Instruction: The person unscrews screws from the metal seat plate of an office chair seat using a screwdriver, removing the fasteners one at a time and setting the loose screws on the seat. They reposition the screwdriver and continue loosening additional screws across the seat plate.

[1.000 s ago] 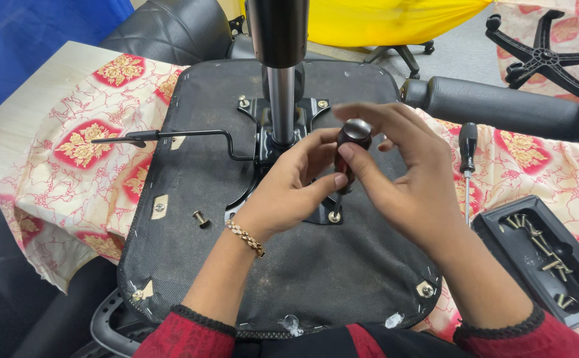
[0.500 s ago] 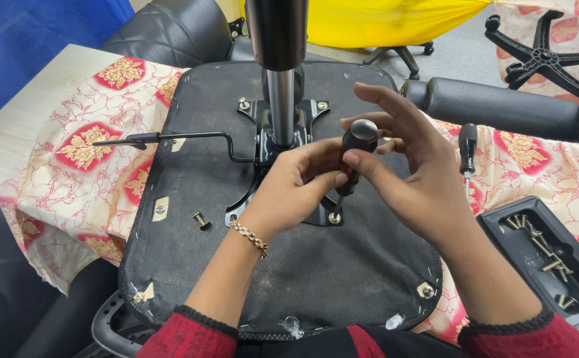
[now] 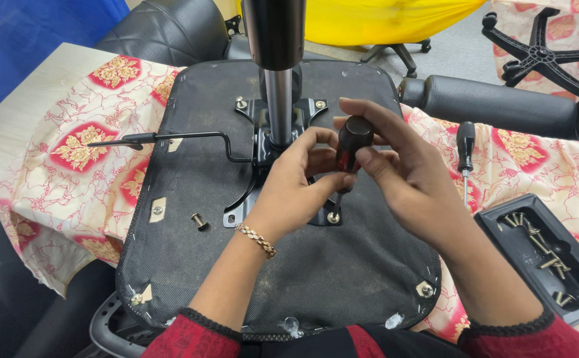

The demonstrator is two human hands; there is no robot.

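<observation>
On the left, a flowery cloth (image 3: 77, 159) covers the table (image 3: 31, 93). An upturned chair seat (image 3: 190, 192) lies on it, black side up. A thin black lever (image 3: 170, 137) sticks out toward the left edge of the seat. A loose bolt (image 3: 200, 220) lies on the seat, left of the metal plate (image 3: 253, 192).

The left hand (image 3: 296, 185) is curled around the lower part of a screwdriver (image 3: 350, 149), fingers bent and closed on it. The right hand (image 3: 402, 179) wraps the dark round handle from the right, thumb pressed on its side and fingers curved behind it. Both hands are close together, clamped on the same tool. The screwdriver stands almost upright between them, and its tip sits on a screw (image 3: 333, 217) at the lower right corner of the plate.

Half a second ago the right fingers were spread wide and lifted off the handle. Now they are folded down on it.

Right of the seat, a second screwdriver (image 3: 465, 149) lies on the cloth. Near the table's right edge sits a black tray (image 3: 502, 225) with screws (image 3: 541, 248) in it.
</observation>
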